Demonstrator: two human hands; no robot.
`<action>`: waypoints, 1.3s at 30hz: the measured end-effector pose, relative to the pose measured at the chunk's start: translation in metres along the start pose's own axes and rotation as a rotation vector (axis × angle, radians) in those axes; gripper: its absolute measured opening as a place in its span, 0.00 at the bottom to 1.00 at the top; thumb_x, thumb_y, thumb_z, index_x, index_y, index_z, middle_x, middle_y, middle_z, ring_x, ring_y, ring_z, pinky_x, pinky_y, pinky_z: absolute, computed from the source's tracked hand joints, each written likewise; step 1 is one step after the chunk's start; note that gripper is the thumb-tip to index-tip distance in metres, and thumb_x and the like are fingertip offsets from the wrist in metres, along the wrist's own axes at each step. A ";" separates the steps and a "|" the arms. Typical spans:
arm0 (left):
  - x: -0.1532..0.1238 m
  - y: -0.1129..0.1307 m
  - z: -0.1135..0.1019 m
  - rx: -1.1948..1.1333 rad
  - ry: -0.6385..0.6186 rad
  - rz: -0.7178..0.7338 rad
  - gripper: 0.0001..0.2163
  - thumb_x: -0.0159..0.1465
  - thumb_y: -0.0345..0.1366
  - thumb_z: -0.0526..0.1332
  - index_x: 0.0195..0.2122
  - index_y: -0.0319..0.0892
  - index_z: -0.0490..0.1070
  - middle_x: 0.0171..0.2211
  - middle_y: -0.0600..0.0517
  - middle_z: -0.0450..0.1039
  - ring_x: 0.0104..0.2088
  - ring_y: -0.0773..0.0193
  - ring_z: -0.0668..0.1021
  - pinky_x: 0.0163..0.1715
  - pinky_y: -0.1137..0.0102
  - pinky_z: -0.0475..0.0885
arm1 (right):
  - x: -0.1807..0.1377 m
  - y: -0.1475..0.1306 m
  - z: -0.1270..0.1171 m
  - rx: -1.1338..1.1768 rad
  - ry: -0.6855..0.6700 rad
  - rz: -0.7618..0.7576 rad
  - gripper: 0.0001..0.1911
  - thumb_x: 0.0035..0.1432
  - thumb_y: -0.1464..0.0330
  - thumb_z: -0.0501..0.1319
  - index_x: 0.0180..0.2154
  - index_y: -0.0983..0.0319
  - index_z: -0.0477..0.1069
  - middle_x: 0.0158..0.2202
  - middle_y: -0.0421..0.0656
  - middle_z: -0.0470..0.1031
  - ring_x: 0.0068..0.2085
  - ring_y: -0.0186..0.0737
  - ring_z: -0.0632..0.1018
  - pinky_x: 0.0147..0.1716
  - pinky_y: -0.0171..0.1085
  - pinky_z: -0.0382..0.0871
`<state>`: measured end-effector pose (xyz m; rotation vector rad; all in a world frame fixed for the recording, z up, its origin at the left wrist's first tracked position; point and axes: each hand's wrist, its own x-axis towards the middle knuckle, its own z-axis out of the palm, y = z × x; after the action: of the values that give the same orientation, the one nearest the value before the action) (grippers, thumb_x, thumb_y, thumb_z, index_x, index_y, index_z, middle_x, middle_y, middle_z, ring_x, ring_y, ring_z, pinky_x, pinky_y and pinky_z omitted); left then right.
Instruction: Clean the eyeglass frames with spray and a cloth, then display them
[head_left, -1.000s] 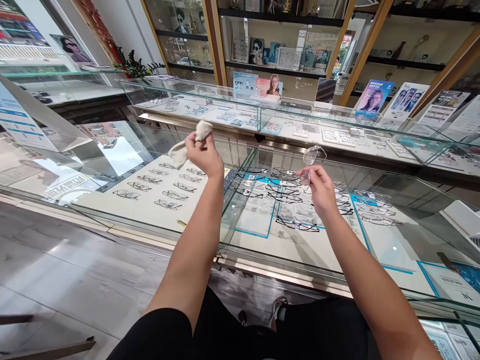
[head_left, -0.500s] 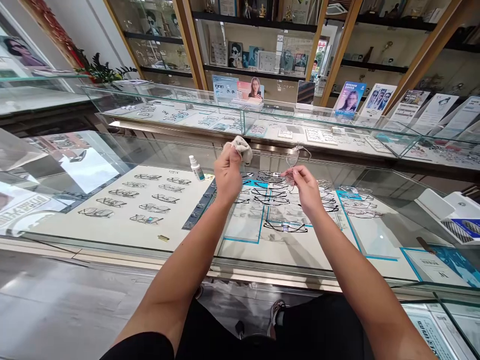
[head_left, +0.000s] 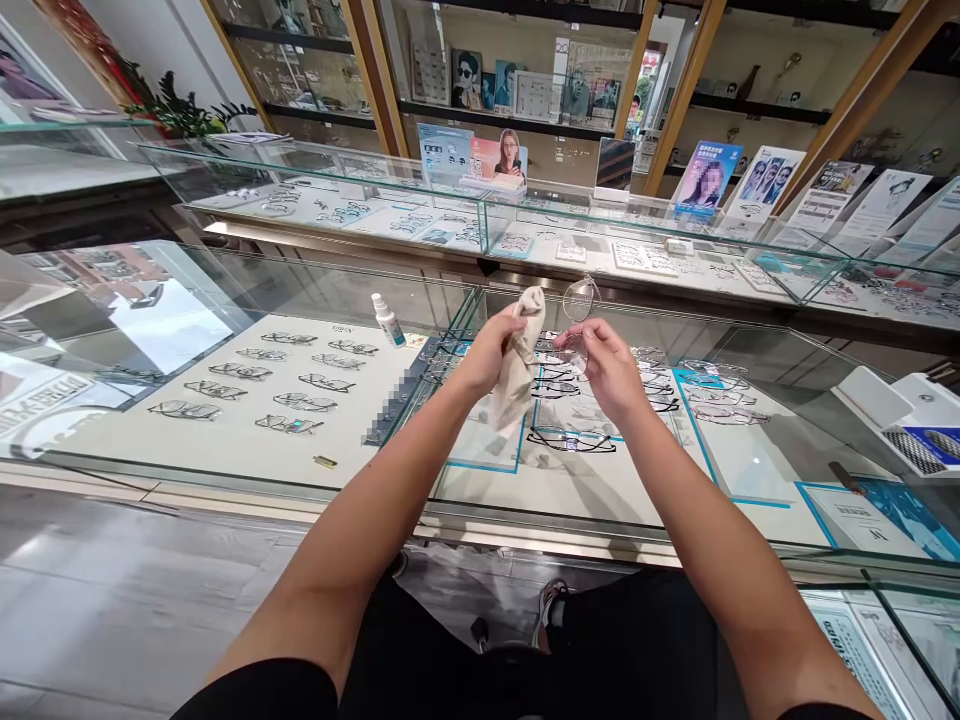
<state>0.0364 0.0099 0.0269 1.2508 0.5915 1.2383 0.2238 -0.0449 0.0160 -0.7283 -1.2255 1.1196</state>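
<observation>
My left hand is closed on a beige cloth, which hangs down loosely from the fingers. Just to its right, my right hand pinches a pair of thin-framed eyeglasses near the middle, one round lens standing up above the fingers. Cloth and eyeglasses are close together but look apart. Both hands are held above the glass display counter. Left of my left hand, a small white spray bottle stands on the glass.
Rows of eyeglasses lie inside the counter, with more frames under my hands. An open white case sits at the right. Behind runs a second glass showcase with upright advertising cards.
My left hand has moved right, towards the eyeglasses, and the bunched cloth now hangs unfolded. My right hand has barely moved and still holds the eyeglasses. The view has tilted slightly down.
</observation>
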 end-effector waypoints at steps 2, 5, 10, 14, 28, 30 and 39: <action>0.000 -0.003 0.004 -0.017 0.005 -0.026 0.15 0.54 0.44 0.70 0.38 0.44 0.73 0.30 0.56 0.72 0.30 0.64 0.74 0.31 0.69 0.71 | -0.002 -0.003 0.003 0.018 -0.039 0.007 0.23 0.61 0.42 0.74 0.41 0.52 0.75 0.40 0.41 0.86 0.48 0.47 0.84 0.52 0.46 0.78; -0.001 -0.004 0.006 -0.020 0.018 -0.078 0.16 0.54 0.43 0.71 0.41 0.43 0.74 0.30 0.56 0.73 0.29 0.64 0.75 0.31 0.68 0.72 | -0.003 -0.007 0.006 0.016 -0.055 -0.008 0.23 0.61 0.42 0.73 0.41 0.52 0.75 0.39 0.41 0.85 0.48 0.48 0.85 0.53 0.47 0.78; 0.001 -0.003 0.003 -0.087 0.065 -0.095 0.20 0.53 0.47 0.79 0.37 0.43 0.72 0.29 0.57 0.74 0.29 0.66 0.76 0.31 0.71 0.73 | -0.003 -0.006 0.005 0.025 -0.056 -0.020 0.21 0.61 0.44 0.74 0.39 0.52 0.77 0.39 0.41 0.85 0.46 0.46 0.83 0.53 0.46 0.77; 0.004 -0.005 -0.003 -0.055 0.075 -0.114 0.21 0.57 0.51 0.79 0.34 0.43 0.72 0.27 0.55 0.73 0.27 0.67 0.74 0.28 0.71 0.69 | -0.003 -0.004 0.004 0.027 -0.095 -0.027 0.20 0.62 0.44 0.75 0.40 0.52 0.78 0.40 0.40 0.85 0.47 0.45 0.83 0.53 0.46 0.76; 0.006 -0.009 -0.010 0.099 0.054 -0.078 0.29 0.58 0.65 0.76 0.32 0.44 0.71 0.26 0.55 0.73 0.25 0.66 0.72 0.27 0.69 0.63 | -0.007 -0.009 0.006 -0.023 -0.132 -0.030 0.21 0.63 0.44 0.73 0.37 0.53 0.75 0.38 0.41 0.84 0.45 0.47 0.82 0.52 0.46 0.76; 0.007 -0.010 -0.011 0.116 0.061 -0.092 0.28 0.61 0.65 0.75 0.34 0.44 0.72 0.27 0.55 0.74 0.27 0.65 0.73 0.28 0.69 0.65 | -0.006 -0.012 0.005 0.024 -0.086 0.006 0.22 0.60 0.44 0.74 0.38 0.53 0.74 0.38 0.42 0.83 0.43 0.47 0.82 0.47 0.45 0.77; 0.004 -0.004 -0.013 0.413 0.031 0.072 0.16 0.57 0.29 0.63 0.46 0.45 0.78 0.40 0.53 0.77 0.37 0.62 0.76 0.37 0.68 0.68 | -0.002 -0.022 -0.004 0.121 0.003 -0.002 0.19 0.61 0.47 0.73 0.39 0.53 0.72 0.39 0.43 0.82 0.41 0.45 0.80 0.42 0.43 0.77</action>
<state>0.0278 0.0185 0.0203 1.6081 0.8615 1.2344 0.2330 -0.0531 0.0342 -0.6366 -1.1452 1.1794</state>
